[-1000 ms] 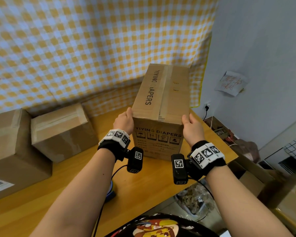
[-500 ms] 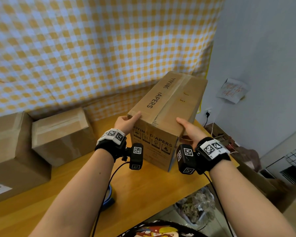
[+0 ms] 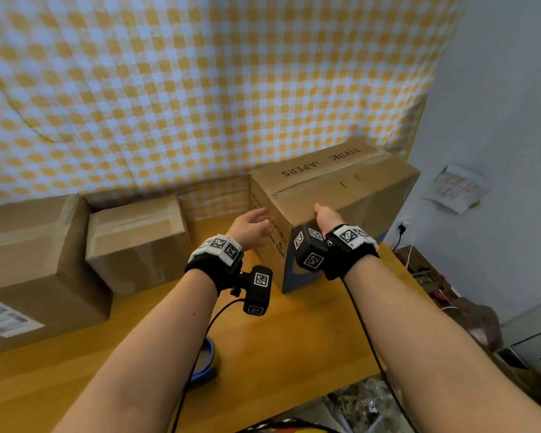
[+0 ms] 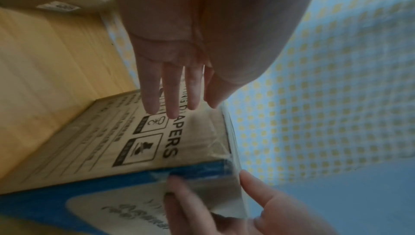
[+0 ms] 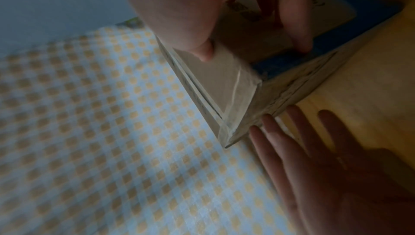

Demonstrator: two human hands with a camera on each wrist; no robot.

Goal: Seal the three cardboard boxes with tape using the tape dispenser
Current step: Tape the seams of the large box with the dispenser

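Three closed cardboard boxes sit on a wooden table (image 3: 310, 332), contents hidden. The diaper box (image 3: 350, 195), far right, reads "DIAPERS". The right hand (image 3: 325, 215) clamps its near top corner, thumb on top. The left hand (image 3: 250, 228), fingers straight, hovers beside its left face. A small box (image 3: 135, 242) and a large labelled box (image 3: 28, 270) stand left. A blue tape dispenser (image 3: 205, 360) lies near, under the left forearm.

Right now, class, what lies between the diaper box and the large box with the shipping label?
In the head view, a smaller plain cardboard box sits between the diaper box and the labelled box.
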